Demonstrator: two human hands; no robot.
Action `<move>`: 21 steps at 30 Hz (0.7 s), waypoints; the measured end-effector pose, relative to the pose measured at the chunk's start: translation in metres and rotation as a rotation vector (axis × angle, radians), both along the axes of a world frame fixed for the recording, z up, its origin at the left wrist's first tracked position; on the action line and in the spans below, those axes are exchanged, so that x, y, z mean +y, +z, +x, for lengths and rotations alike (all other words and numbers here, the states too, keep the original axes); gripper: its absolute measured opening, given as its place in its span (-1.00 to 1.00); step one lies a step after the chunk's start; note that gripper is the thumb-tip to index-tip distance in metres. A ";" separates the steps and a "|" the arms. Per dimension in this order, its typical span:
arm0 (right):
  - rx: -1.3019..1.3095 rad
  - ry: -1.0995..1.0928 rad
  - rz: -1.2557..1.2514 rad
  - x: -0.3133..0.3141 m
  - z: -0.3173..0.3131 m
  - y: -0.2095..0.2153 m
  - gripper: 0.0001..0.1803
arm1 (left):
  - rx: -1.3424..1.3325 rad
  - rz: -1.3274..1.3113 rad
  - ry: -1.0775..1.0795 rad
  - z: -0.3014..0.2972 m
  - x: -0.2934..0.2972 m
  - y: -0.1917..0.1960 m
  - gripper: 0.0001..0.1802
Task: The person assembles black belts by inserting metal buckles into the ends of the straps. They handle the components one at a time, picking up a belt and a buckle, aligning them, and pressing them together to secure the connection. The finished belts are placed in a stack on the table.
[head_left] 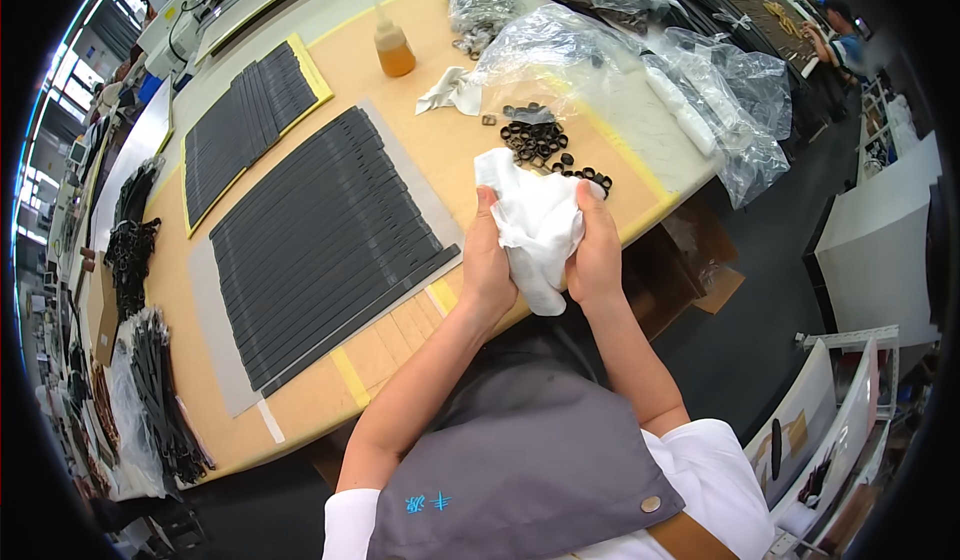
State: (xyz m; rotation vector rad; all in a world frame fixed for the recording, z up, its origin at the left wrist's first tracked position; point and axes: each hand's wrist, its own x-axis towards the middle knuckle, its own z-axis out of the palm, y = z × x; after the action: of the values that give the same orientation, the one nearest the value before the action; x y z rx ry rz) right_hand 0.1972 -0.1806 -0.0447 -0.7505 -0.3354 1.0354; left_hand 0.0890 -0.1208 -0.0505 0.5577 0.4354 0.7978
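The left forearm [415,385] slants forward and rightward, the right forearm [637,360] forward and leftward. The left hand [489,268] and right hand [597,252] face each other, slightly apart, gripping; both thumbs point away from the body, and the fingers are mostly hidden.

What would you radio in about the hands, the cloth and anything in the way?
Left hand and right hand gripping white cloth. Bunched, by the table edge. Black rings just beyond, apparently not blocking.
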 end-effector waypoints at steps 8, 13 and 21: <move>-0.890 -0.149 -0.147 -0.018 -0.006 0.000 -0.64 | 0.229 0.167 0.032 0.015 -0.006 0.008 -0.35; -0.594 -0.126 -0.101 -0.015 -0.002 -0.013 -0.71 | 0.218 0.114 0.023 0.022 -0.013 0.012 -0.33; 0.007 -0.053 0.037 -0.013 0.011 -0.006 -0.53 | 0.039 -0.009 -0.059 0.031 -0.005 0.017 -0.26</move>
State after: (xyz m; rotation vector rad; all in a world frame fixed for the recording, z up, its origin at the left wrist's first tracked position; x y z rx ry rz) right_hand 0.2082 -0.1936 -0.0506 -0.7186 -0.3267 0.9792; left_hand 0.1204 -0.1258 -0.0334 0.5756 0.4561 0.7295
